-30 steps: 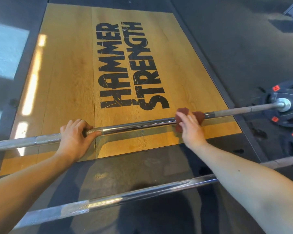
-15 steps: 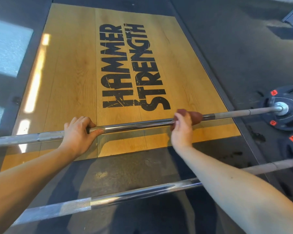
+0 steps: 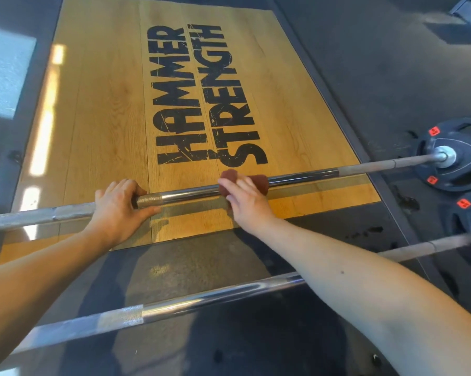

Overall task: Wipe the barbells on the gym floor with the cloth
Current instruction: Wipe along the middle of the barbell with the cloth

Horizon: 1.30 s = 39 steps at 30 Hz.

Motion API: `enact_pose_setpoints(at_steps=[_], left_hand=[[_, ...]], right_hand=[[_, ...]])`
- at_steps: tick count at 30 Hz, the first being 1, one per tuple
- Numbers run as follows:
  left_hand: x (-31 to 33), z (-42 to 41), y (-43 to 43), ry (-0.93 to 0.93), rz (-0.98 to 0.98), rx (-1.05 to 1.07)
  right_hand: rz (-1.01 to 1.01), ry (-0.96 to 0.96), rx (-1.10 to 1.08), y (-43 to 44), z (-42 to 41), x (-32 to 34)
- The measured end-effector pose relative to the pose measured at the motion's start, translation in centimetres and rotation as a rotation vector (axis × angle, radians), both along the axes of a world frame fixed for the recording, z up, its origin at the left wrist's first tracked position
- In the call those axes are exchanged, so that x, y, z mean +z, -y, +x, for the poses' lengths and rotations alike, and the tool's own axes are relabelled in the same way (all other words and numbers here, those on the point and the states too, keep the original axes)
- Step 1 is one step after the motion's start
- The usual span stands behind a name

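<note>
Two steel barbells lie across the floor. The far barbell [image 3: 304, 177] crosses the wooden platform, with a black weight plate [image 3: 462, 164] on its right end. My left hand [image 3: 119, 206] grips this bar left of centre, fingers curled over it. My right hand [image 3: 245, 200] holds a dark red cloth [image 3: 258, 182] wrapped round the same bar near its middle. The near barbell [image 3: 190, 301] runs below both forearms, on the dark rubber floor.
The wooden platform [image 3: 106, 118] bears a large black printed logo. Dark rubber flooring [image 3: 378, 77] surrounds it. More black plates with red tags [image 3: 470, 213] sit at the right edge. Sunlit patches fall on the floor at the left.
My right hand has slid the cloth leftward along the far bar, closer to my left hand. The left hand keeps its grip in the same place.
</note>
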<state>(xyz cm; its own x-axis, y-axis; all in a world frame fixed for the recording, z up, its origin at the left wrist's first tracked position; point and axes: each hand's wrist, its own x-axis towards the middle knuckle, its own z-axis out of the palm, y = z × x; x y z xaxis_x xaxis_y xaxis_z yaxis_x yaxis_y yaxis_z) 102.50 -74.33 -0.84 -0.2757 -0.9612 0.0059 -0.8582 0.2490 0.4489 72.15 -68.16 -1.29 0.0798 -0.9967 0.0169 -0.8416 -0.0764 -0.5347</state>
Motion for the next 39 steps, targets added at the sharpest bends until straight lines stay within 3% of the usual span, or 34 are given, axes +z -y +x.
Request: enact_pose_setpoints(at_steps=[6, 10, 16, 19, 23, 26, 28, 33, 39], left_hand=[[-0.2, 0.0, -0.1, -0.011, -0.025, 0.031], [-0.1, -0.2, -0.2, -0.04, -0.02, 0.037], [-0.1, -0.3, 0.6, 0.02, -0.015, 0.032], [0.9, -0.3, 1.6, 0.032, 0.137, 0.029], [2.4, -0.3, 4.6, -0.092, 0.542, 0.038], [3.0, -0.2, 5.8, -0.125, 0.661, 0.0], [2.9, -0.4, 5.8, -0.137, 0.656, 0.0], [1.9, 0.0, 5.3, -0.108, 0.568, 0.04], [1.8, -0.4, 4.4, 0.015, 0.426, 0.028]], right_hand=[[0.028, -0.052, -0.098, -0.2, -1.4, -0.7], [-0.063, -0.149, -0.139, 0.4, -0.6, -1.4], [0.01, -0.276, -0.052, 2.2, -1.0, -0.3], [0.106, -0.251, 0.013, 3.5, -1.6, 1.2], [0.382, -0.118, 0.041, 5.9, -2.2, 3.6], [0.516, 0.003, 0.005, 6.8, -2.1, 4.6], [0.472, -0.005, -0.028, 6.2, -1.9, 4.6], [0.105, 0.011, -0.246, 1.7, 2.3, 1.6], [0.048, 0.123, 0.076, 1.6, 11.5, 0.4]])
